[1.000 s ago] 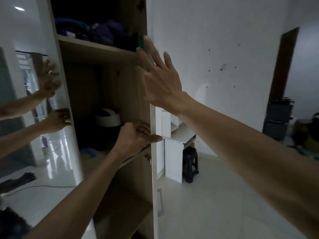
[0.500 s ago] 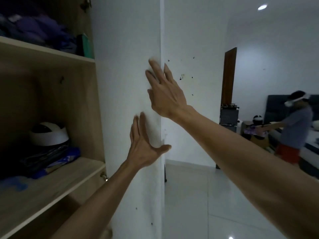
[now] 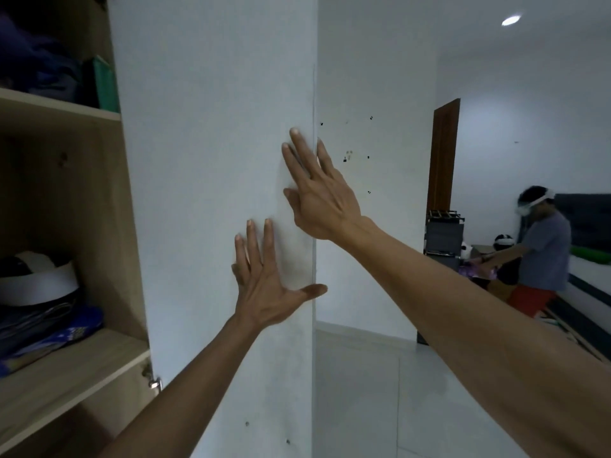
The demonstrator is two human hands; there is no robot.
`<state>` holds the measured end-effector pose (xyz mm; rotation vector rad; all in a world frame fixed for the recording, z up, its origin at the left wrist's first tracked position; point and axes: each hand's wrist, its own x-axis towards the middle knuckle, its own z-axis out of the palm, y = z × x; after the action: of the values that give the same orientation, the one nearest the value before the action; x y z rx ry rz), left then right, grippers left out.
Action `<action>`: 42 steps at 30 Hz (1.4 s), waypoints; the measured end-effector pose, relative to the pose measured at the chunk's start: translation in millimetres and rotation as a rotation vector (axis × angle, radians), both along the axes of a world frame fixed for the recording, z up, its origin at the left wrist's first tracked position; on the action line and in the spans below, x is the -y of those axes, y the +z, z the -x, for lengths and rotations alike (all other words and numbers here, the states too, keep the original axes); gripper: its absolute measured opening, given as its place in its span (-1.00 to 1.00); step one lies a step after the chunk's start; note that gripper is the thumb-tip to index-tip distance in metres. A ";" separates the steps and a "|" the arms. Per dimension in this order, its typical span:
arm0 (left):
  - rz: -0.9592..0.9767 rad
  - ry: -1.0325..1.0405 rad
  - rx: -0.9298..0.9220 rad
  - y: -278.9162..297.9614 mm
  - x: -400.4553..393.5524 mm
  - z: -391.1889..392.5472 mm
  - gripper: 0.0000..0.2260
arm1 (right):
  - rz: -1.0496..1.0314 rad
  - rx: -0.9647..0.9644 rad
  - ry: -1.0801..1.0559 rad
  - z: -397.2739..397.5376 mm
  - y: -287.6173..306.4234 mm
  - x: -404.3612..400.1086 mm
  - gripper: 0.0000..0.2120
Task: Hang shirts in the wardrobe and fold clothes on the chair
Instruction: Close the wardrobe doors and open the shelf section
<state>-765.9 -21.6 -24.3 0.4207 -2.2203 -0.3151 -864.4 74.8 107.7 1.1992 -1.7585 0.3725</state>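
White-walled bedroom, open wardrobe [image 3: 66, 226] at 9 o'clock, left hand [image 3: 264, 285] and right hand [image 3: 320, 196] flat, fingers straight, grasping nothing, pressing white wardrobe door [image 3: 211, 160].

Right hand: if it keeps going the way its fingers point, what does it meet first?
Nothing new: the right hand already lies flat on the white wardrobe door near its edge. Sliding up along it, the fingers look unobstructed, though depth is unclear.
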 end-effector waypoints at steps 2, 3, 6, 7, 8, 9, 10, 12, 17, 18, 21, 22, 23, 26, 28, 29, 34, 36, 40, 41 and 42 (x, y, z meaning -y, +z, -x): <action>-0.004 0.018 0.013 -1.5 4.1 9.9 0.28 | -0.015 -0.001 -0.004 17.5 0.3 2.4 -0.33; 0.001 0.026 0.025 -2.2 6.3 14.6 0.26 | -0.019 0.000 0.001 26.0 0.8 3.3 -0.32; -0.021 0.023 0.068 -3.9 13.8 26.1 0.20 | -0.027 0.017 0.015 48.1 1.0 6.4 -0.32; -0.019 0.024 0.076 -3.5 16.4 29.3 0.19 | -0.027 0.024 0.020 53.5 0.9 7.6 -0.32; -0.017 0.028 0.082 -2.6 18.8 32.3 0.18 | -0.029 0.032 0.024 58.9 1.6 9.3 -0.32; -0.017 0.031 0.084 -1.7 21.2 35.6 0.17 | -0.034 0.037 0.026 63.1 1.9 10.2 -0.32; -0.015 0.037 0.087 -0.3 23.6 39.3 0.16 | -0.038 0.044 0.028 67.1 2.0 11.0 -0.32; -0.007 0.048 0.099 2.0 27.3 45.2 0.14 | -0.040 0.056 0.030 72.2 1.8 10.7 -0.33; 0.025 0.068 0.120 0.4 33.8 52.9 0.08 | -0.016 0.082 -0.054 76.0 -5.5 8.5 -0.35; 0.025 0.063 0.122 0.7 34.6 53.1 0.07 | -0.012 0.057 -0.078 75.4 -6.8 8.8 -0.36; 0.047 0.068 0.134 2.2 37.0 52.3 0.04 | -0.009 -0.026 -0.137 76.4 -8.2 13.4 -0.38; 0.048 0.071 0.145 2.5 37.9 51.1 0.04 | -0.013 -0.044 -0.148 76.4 -8.5 15.5 -0.38; 0.050 0.075 0.154 2.1 39.2 49.9 0.03 | -0.017 -0.056 -0.152 75.7 -10.0 18.3 -0.39; 0.068 0.069 0.183 2.4 45.4 45.1 0.02 | -0.027 -0.055 -0.142 71.5 -13.9 27.8 -0.39; 0.061 0.062 0.206 3.9 50.3 41.4 0.01 | -0.032 -0.045 -0.132 69.4 -15.7 32.5 -0.40; 0.054 0.058 0.215 4.9 52.3 39.2 0.00 | -0.037 -0.045 -0.130 67.9 -16.1 33.7 -0.40; 0.017 0.067 0.269 9.0 56.8 24.4 -0.04 | -0.074 -0.028 -0.140 63.3 -19.9 37.4 -0.38; -0.012 0.096 0.272 9.7 52.4 12.9 -0.06 | -0.081 -0.010 -0.165 59.8 -19.2 37.0 -0.37; -0.057 0.160 0.258 5.2 38.0 -30.3 -0.09 | -0.136 0.064 -0.184 35.5 -13.7 37.1 -0.39; -0.078 0.187 0.257 1.6 34.6 -46.7 -0.09 | -0.150 0.105 -0.165 25.2 -14.5 38.2 -0.40; -0.099 0.209 0.258 -3.4 32.7 -62.9 -0.10 | -0.158 0.149 -0.138 15.8 -15.9 39.1 -0.41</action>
<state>-703.0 -54.2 -27.6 0.7790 -2.3895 -0.2714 -880.2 35.7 91.8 1.1761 -2.0186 0.2496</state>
